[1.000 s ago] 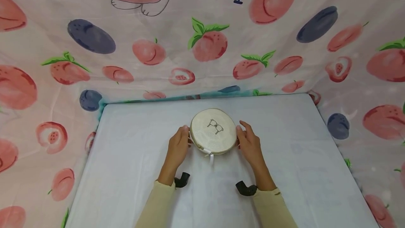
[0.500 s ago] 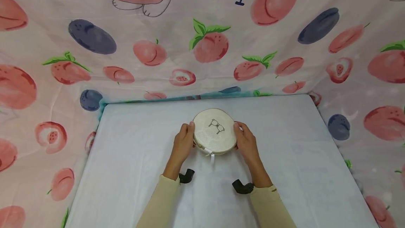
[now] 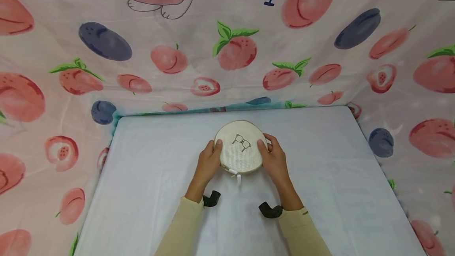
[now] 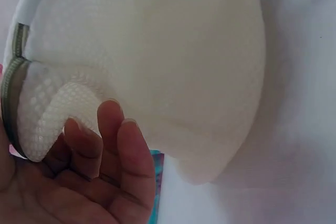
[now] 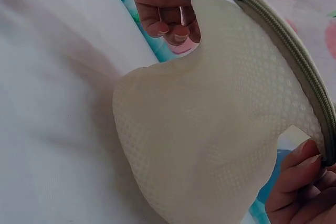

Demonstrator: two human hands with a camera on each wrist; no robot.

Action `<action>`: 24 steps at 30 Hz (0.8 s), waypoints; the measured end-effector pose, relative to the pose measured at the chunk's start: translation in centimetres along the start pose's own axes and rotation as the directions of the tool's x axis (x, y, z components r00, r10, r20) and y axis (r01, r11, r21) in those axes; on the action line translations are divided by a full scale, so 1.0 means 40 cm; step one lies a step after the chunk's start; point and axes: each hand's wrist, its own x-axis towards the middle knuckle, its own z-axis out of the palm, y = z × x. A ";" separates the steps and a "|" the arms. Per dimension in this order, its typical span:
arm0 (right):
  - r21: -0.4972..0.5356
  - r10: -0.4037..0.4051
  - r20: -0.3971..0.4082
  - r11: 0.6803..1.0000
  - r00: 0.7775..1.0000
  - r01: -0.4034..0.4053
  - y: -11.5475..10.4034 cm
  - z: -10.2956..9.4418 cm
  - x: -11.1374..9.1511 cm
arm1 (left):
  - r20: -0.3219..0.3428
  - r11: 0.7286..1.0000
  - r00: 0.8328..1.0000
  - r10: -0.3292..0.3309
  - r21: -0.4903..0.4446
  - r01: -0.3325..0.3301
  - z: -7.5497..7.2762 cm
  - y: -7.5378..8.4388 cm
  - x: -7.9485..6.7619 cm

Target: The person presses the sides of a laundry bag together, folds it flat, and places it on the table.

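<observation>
A round, cream mesh laundry bag [image 3: 241, 157] is held between my two hands, its flat lid facing up with a small line drawing on it. My left hand [image 3: 207, 163] grips the left edge, thumb on the lid. On the opposite edge, my right hand [image 3: 276, 163] pinches the rim with its thumb on top. The zipper [image 5: 294, 40] runs round the rim, and a white tab [image 3: 239, 178] hangs at the near side. In the left wrist view, the soft mesh body [image 4: 205, 72] bulges below the rim, beside the curled fingers [image 4: 134, 150].
A white-covered table [image 3: 142, 192] lies beneath the hands. Fruit-printed cloth [image 3: 199, 50] rises along its back and both sides. A black curved piece [image 3: 212, 199] sticks out at the left wrist, and a similar black piece [image 3: 270, 210] at the right wrist.
My hands have come inward from beside the laundry bag and taken hold of its rim. Both thumbs have moved onto the lid, which has shifted slightly.
</observation>
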 end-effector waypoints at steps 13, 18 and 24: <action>0.004 -0.049 -0.026 0.999 0.998 0.049 0.017 0.018 0.004 | -0.001 1.000 1.000 -0.022 0.012 0.022 0.014 -0.038 0.015; 0.006 -0.072 -0.040 0.997 0.997 0.072 0.020 0.018 0.010 | 0.005 1.000 1.000 -0.005 0.016 0.005 0.019 -0.046 0.022; -0.001 -0.071 -0.050 0.997 0.996 0.071 0.029 0.021 0.016 | 0.018 0.999 1.000 0.007 0.047 -0.008 0.021 -0.057 0.028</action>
